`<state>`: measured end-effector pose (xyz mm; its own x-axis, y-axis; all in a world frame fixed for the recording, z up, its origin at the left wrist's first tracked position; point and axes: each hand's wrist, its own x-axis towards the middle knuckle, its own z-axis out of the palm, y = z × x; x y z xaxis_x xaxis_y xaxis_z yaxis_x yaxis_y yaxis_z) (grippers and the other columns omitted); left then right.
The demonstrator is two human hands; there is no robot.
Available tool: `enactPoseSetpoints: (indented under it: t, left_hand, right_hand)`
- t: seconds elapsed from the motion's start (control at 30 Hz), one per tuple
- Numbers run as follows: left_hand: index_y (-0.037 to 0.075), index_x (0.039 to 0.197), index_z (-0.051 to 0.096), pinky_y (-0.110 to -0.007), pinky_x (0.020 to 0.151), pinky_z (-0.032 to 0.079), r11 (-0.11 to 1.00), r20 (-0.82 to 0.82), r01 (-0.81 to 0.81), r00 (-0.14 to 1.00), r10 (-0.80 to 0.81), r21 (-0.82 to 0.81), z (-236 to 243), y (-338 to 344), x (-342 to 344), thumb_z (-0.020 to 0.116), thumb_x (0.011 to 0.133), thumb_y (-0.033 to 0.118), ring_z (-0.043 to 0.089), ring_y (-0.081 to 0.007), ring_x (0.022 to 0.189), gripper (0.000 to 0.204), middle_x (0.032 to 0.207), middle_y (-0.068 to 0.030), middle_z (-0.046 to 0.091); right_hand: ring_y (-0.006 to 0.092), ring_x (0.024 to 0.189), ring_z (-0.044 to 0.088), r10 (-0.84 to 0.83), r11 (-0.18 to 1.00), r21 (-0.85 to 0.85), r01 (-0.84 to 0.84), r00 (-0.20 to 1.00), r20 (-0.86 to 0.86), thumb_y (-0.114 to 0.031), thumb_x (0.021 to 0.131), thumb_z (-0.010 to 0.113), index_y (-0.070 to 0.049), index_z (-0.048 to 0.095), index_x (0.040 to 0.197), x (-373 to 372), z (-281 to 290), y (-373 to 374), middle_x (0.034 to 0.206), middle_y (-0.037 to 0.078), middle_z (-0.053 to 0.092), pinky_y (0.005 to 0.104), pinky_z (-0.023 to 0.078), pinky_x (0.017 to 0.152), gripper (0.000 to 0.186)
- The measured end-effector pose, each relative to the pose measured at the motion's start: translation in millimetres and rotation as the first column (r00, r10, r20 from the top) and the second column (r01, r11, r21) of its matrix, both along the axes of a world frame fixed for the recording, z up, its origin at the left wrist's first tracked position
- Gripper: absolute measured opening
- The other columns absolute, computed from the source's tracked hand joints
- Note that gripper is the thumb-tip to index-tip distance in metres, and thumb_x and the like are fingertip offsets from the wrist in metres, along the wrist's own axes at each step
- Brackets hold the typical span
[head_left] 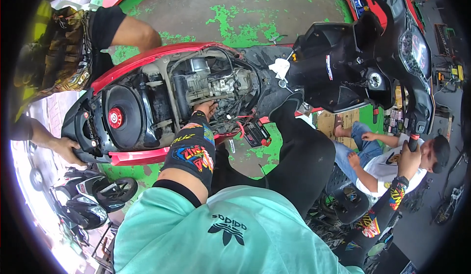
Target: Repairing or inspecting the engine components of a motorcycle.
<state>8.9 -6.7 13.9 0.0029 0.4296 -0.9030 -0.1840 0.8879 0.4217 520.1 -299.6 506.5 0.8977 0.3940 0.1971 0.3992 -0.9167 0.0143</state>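
Scooter (267, 95) stood crosswise just ahead, left hand (207, 108) down by its engine (225, 83), fingers curled, couldn't tell on what. Battery (254, 134) sat alongside, likely for room. Right hand (408, 163) was wrapped round the handlebar grip (413, 143), probably steadying things. Farther off, another person's hand (65, 149) was on the tail (84, 135), maybe bracing it.

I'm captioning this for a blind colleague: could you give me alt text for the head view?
A person's left hand reaches in beside the exposed engine of a red-and-black scooter, while the right hand holds a handlebar grip. A co-worker's hand is on the scooter's tail; a person in a cap sits at right.
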Motion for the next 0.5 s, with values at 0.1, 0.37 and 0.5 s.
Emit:
enactPoseSetpoints:
  t: [0.1, 0.37, 0.5]
  left_hand:
    - [0.004, 0.105, 0.066, -0.025, 0.052, 0.057, 0.998, -0.017, 0.037, 0.999, -0.038, -0.059, 2, 4, 3, 0.069, 0.094, 0.010, 0.074, -0.0194, 0.077, 0.013, 0.092, -0.0071, 0.073]
    - [0.002, 0.111, 0.064, -0.028, 0.061, 0.058, 1.000, 0.023, 0.015, 1.000, -0.015, -0.018, -8, 1, -3, 0.064, 0.096, 0.009, 0.073, -0.0211, 0.087, 0.017, 0.103, -0.0060, 0.072]
    - [0.001, 0.111, 0.065, -0.028, 0.061, 0.058, 1.000, 0.025, 0.011, 1.000, -0.011, -0.029, -12, 1, 0, 0.064, 0.097, 0.011, 0.073, -0.0209, 0.088, 0.018, 0.104, -0.0073, 0.071]
  right_hand:
    - [0.0452, 0.093, 0.067, -0.048, 0.981, -0.164, 0.104, 0.948, 0.315, -0.038, 0.089, 0.064, -0.010, 0.066, 0.119, -11, -12, 1, 0.100, 0.025, 0.070, 0.0531, 0.054, 0.077, 0.042]
    - [0.0439, 0.098, 0.066, -0.073, 0.982, -0.152, 0.111, 0.969, 0.237, -0.036, 0.086, 0.067, -0.011, 0.066, 0.125, -17, -6, 4, 0.104, 0.024, 0.070, 0.0519, 0.053, 0.081, 0.046]
    - [0.0455, 0.102, 0.063, -0.060, 0.984, -0.148, 0.096, 0.971, 0.231, -0.037, 0.088, 0.065, -0.009, 0.066, 0.123, 1, -2, 1, 0.103, 0.025, 0.070, 0.0537, 0.052, 0.081, 0.044]
